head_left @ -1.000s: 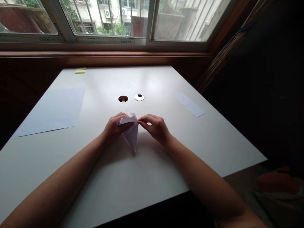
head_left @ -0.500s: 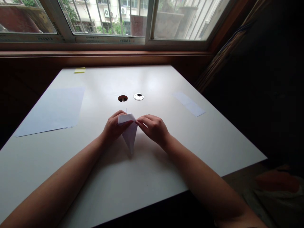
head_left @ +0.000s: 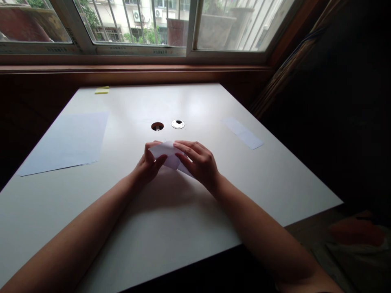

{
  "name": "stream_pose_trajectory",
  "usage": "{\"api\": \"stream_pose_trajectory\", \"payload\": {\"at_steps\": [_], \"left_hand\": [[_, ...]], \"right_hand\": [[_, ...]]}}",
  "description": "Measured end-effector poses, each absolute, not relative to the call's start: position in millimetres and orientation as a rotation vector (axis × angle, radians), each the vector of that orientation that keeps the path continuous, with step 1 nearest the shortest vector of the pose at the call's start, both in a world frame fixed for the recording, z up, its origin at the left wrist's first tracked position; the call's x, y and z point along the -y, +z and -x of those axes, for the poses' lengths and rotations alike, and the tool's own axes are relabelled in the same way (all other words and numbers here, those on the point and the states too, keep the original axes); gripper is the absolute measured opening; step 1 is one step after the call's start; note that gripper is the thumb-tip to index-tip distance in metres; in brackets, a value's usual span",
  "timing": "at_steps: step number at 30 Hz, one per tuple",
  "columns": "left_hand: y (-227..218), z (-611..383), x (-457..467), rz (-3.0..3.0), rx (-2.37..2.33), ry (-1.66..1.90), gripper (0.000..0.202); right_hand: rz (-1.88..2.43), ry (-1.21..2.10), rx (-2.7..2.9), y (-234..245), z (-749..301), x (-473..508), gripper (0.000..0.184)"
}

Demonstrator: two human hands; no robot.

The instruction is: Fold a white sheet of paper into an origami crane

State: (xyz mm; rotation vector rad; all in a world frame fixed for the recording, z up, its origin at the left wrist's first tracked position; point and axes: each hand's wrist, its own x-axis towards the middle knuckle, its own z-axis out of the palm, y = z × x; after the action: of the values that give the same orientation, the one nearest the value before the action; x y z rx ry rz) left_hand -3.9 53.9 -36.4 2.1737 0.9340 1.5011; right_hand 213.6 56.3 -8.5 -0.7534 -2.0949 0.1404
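A piece of folded white paper [head_left: 165, 149] is held between both hands above the middle of the table. My left hand [head_left: 149, 162] grips its left side, thumb in front and fingers behind. On the right side my right hand [head_left: 200, 158] pinches the paper between thumb and fingertips, with the fingers lying along its upper edge. Part of the paper shows below the thumbs and reaches under the right hand. The fingers hide some of its folds.
Sheets of white paper [head_left: 65, 140] lie at the table's left. A narrow paper strip [head_left: 242, 133] lies on the right. Beyond the hands are a round cable hole [head_left: 157, 126] and its cover [head_left: 177, 124]. A yellow sticky-note pad [head_left: 102, 90] sits at the back left edge of the white table [head_left: 189, 228].
The folded paper has been turned: its point faced down toward me, and now a part extends to the right under my right hand. My right fingers have moved onto its upper edge.
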Motion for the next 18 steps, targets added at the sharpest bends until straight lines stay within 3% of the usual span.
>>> {"api": "stream_pose_trajectory", "payload": {"at_steps": [6, 18], "left_hand": [[-30, -4, -53, -2.04, -0.736, 1.582, 0.022], [-27, 2, -49, -2.372, -1.06, 1.463, 0.045]], "right_hand": [[0.782, 0.008, 2.126, -11, -214, -59, 0.033], [0.773, -0.204, 2.129, -7, -213, -55, 0.039]]}}
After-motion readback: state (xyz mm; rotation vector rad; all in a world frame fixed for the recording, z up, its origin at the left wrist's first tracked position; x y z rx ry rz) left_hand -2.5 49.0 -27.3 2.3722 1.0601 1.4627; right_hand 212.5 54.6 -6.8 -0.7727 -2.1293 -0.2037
